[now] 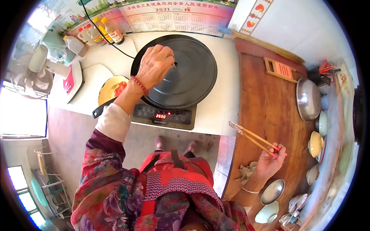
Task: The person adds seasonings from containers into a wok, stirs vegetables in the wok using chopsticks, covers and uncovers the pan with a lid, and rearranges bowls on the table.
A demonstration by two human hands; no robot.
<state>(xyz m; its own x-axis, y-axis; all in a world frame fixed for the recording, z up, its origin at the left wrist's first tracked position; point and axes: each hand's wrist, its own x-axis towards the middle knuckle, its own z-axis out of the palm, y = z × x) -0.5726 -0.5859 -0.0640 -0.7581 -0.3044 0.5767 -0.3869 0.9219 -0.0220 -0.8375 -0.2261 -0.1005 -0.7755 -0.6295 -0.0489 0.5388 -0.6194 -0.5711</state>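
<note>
A black lid (189, 73) covers the pan on the induction cooker (163, 116), whose red display reads 2600. My left hand (156, 65) is closed over the knob at the lid's middle, and the fingers hide most of that knob. In my right hand (269, 159) is a pair of chopsticks (254, 138) with red ends, held over the wooden counter. Their tips point left and carry a pale, crumbly coating. Left of the pan, partly behind my left forearm, a yellow bowl (106, 90) contains chopped red pieces (120, 88).
Several sauce bottles (112, 31) stand at the back left near a fan (32, 77). On the wooden counter (269, 96) are a grater (280, 69), a metal basin (308, 100), a cloth (246, 172) and several bowls, including a metal one (273, 191) near my right wrist.
</note>
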